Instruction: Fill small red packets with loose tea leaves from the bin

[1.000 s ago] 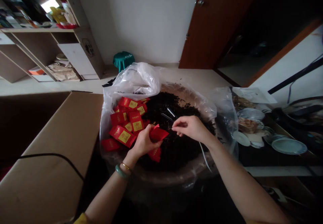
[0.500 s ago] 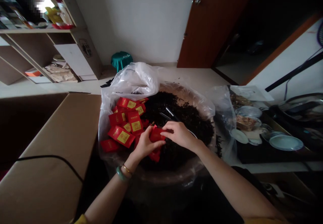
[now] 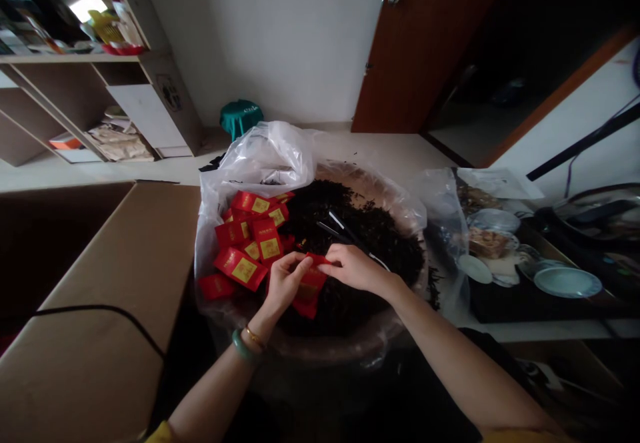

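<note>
A small red packet [image 3: 311,282] is pinched along its top edge between my two hands. My left hand [image 3: 285,280] grips its left corner with thumb and forefinger; my right hand [image 3: 355,266] closes on the right corner. Both are over a round basket [image 3: 345,350] lined with clear plastic. Dark, dry leaves [image 3: 370,223] that look like tea fill most of it. Several red packets with gold labels [image 3: 243,267] lie heaped to the left of my hands. A black-handled tool with a pale tip [image 3: 345,228], perhaps tongs, rests on the leaves behind my right hand.
An open cardboard box [image 3: 110,296] stands at the left. At the right, a low table [image 3: 525,306] carries clear containers and a round lid [image 3: 567,282]. Behind are a teal-covered stool [image 3: 241,118], a shelf unit [image 3: 150,110] and a brown door [image 3: 400,56].
The red packet has turned so that it hangs below my fingers. My fingers have moved from around its sides to pinching the top edge.
</note>
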A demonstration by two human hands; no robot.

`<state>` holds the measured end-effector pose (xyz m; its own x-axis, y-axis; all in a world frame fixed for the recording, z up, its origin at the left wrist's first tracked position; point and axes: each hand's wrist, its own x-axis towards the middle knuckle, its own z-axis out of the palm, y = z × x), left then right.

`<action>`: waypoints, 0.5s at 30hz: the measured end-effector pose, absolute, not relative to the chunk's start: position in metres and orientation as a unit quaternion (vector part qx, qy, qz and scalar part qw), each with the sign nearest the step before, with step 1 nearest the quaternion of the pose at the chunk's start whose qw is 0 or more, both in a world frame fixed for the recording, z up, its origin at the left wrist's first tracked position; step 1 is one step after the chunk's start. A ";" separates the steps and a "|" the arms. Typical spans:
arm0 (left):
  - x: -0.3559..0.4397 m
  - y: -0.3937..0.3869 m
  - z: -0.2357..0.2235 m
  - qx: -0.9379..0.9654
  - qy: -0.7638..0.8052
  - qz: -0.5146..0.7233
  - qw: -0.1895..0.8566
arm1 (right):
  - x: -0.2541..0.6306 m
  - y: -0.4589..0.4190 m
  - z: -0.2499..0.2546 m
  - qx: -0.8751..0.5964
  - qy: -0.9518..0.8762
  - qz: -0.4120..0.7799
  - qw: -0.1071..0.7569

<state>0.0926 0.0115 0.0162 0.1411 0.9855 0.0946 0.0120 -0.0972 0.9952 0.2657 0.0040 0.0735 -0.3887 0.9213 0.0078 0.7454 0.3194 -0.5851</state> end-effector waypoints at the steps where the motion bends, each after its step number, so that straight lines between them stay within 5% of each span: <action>1: 0.093 0.011 0.016 0.565 0.442 0.478 0.507 | 0.266 0.004 0.074 -0.520 -0.795 0.264 0.168; 5: 0.094 0.011 0.017 0.561 0.448 0.472 0.511 | 0.269 0.003 0.073 -0.507 -0.800 0.271 0.173; 11: 0.091 0.014 0.021 0.552 0.455 0.489 0.499 | 0.264 0.006 0.062 -0.550 -0.709 0.271 0.347; 15: 0.089 0.015 0.025 0.540 0.454 0.503 0.499 | 0.257 0.008 0.056 -0.547 -0.658 0.363 0.368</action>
<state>0.0893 0.0147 0.0250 0.0814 0.9926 0.0899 -0.0111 -0.0893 0.9959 0.2571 0.0076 0.0565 -0.1303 0.9876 0.0880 0.4528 0.1382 -0.8808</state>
